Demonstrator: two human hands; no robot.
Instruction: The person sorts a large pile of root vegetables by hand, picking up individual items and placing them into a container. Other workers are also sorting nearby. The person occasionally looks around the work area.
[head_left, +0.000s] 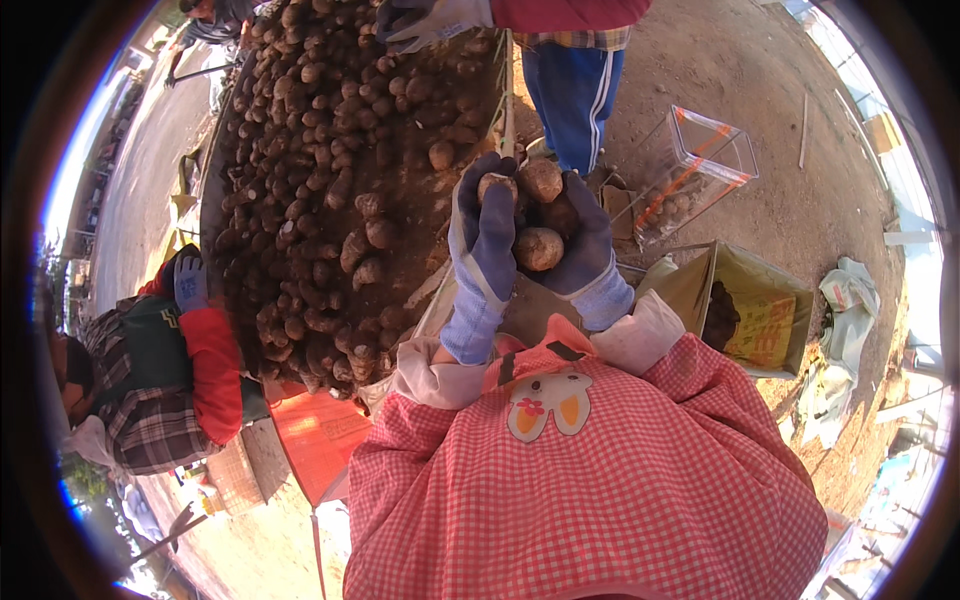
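Note:
My left hand (487, 240), in a dark-palmed blue work glove, is cupped at the right edge of a long table, with a brown taro-like tuber (496, 187) between its thumb and fingers. Facing it, my right hand (589, 244), gloved alike, curves around more of the tubers. Several lie between the two palms, among them a round one (540, 249) near the wrists and another (540, 180) by the fingertips. To the left, a thick heap of the same brown tubers (300, 180) covers much of the table.
A clear plastic-lined frame bin (694, 161) with tubers stands at the right. Nearer is an open sack-lined container (679, 289) holding dark tubers. A co-worker's gloved hand (442, 22) is over the heap's far end; another co-worker in red sleeves (214, 367) is at the left. An orange crate (319, 435) sits below the table's near end.

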